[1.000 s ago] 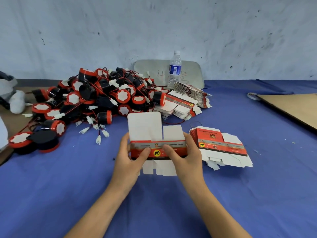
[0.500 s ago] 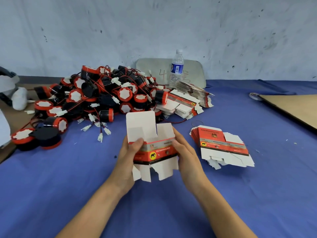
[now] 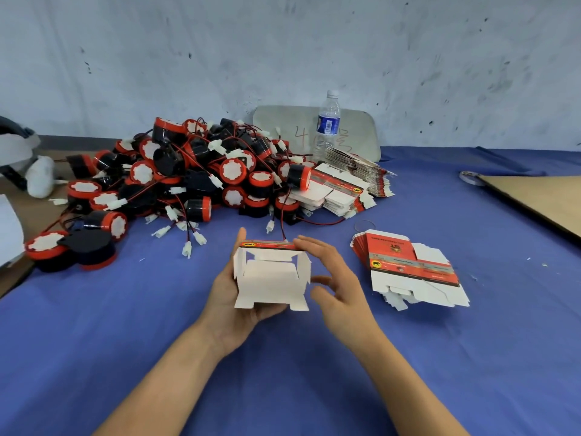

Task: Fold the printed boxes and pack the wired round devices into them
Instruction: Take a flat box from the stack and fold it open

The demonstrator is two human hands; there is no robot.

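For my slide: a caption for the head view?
Left hand holds a half-folded box, right hand open beside it, device pile behind.

Two bare forearms, slim and smooth, uncovered from the wrists down to the lower edge of view: left forearm [image 3: 163, 382], right forearm [image 3: 408, 382]. Bare wrists as well, a little narrower than the hands above them. Left grip [image 3: 224, 305]: a bare hand, broad in the palm, long in the thumb. Right grip [image 3: 342, 297]: a bare hand too, with long slender fingers [image 3: 314, 245]; nails too small to make out.
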